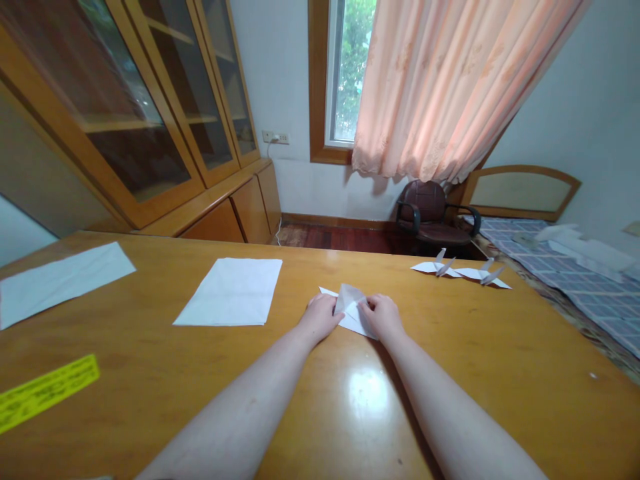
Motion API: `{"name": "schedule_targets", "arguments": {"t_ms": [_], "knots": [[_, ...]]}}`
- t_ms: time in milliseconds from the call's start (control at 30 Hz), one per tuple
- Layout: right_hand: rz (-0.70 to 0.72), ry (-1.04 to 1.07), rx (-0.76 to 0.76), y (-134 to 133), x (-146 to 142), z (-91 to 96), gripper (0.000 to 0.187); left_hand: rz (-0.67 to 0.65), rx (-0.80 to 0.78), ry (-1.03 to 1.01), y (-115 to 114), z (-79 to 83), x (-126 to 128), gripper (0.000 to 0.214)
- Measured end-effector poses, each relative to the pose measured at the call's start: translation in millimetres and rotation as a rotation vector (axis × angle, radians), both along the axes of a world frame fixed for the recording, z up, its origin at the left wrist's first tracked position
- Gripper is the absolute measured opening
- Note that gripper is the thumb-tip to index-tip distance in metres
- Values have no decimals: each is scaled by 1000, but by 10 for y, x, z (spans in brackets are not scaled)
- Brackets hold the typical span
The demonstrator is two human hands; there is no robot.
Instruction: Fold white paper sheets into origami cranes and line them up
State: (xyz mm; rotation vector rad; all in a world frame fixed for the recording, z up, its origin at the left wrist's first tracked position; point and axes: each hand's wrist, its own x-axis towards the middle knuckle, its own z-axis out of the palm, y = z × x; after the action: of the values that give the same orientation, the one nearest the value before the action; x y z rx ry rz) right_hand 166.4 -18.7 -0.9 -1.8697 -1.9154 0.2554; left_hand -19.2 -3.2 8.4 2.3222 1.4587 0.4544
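A partly folded sheet of white paper (356, 321) rests on the wooden table in front of me, with a raised flap near its middle. My left hand (321, 316) grips its left side, thumb on top and the other fingers curled behind. On the right, my right hand (384, 316) pinches the flap's edge between thumb and fingers. Parts of the paper's edges are hidden under both hands. Two folded paper cranes, a nearer-left crane (434, 267) and a further-right crane (486, 274), stand beyond my right hand near the table's far edge.
A stack of white sheets (230, 293) lies left of my hands. Further left are a long white paper strip (65, 280) and a yellow label (50, 393). The wooden table (200, 373) reaches toward a glass-door cabinet (165, 100); a chair (435, 213) stands beyond it.
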Motion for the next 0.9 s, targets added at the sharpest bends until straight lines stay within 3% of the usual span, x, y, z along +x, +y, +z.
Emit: {"name": "schedule_targets", "arguments": {"t_ms": [300, 600, 733, 900], "knots": [[193, 59, 36, -11, -43, -2, 19, 92, -27, -6, -4, -21, 6, 30], [373, 152, -2, -63, -85, 38, 22, 112, -18, -16, 33, -44, -16, 28], [312, 121, 0, -32, -64, 36, 24, 162, -32, 11, 56, -14, -51, 25], [264, 14, -49, -13, -17, 16, 29, 115, -5, 7, 66, -8, -81, 20]]}}
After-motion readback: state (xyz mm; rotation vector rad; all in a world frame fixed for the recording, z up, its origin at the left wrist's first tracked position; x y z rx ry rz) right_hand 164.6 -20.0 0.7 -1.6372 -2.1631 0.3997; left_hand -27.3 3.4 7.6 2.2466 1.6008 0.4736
